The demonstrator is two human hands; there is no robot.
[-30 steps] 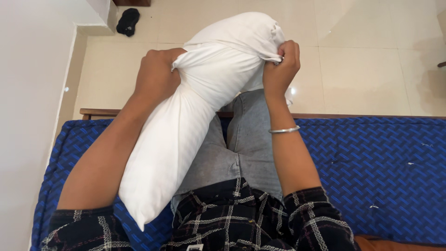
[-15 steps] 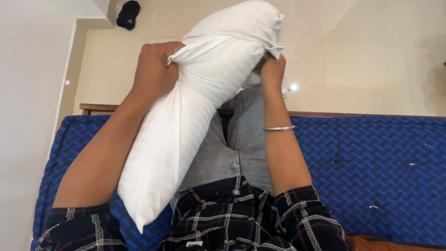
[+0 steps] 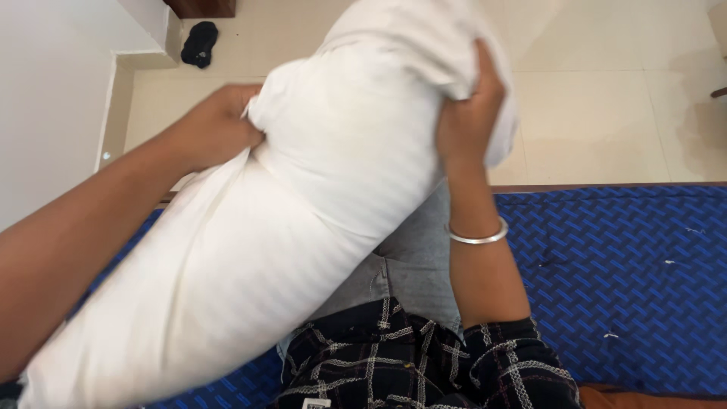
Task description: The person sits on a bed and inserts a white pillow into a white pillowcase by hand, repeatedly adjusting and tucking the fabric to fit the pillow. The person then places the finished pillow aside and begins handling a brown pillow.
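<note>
A long white pillow (image 3: 288, 227) in a faintly striped white case lies slantwise over my lap, from the lower left up to the top middle. My left hand (image 3: 216, 125) grips the bunched edge of the case on the pillow's left side. My right hand (image 3: 469, 113) clutches the case fabric on the right side near the pillow's upper end; a silver bangle (image 3: 475, 236) sits on that wrist. The far tip of the pillow is cut off by the top edge of the view.
I sit on a blue woven mattress (image 3: 621, 280) with a wooden frame edge (image 3: 606, 186) in front. Grey trousers (image 3: 409, 265) and a dark checked shirt (image 3: 424, 363) show below. Beyond lies a cream tiled floor (image 3: 606, 91), a white wall (image 3: 53, 98) at left, a black cloth (image 3: 198, 42).
The pillow has swung up and closer to the camera, filling more of the view. Both hands rose with it; the right hand shifted from the case's corner to the pillow's right side.
</note>
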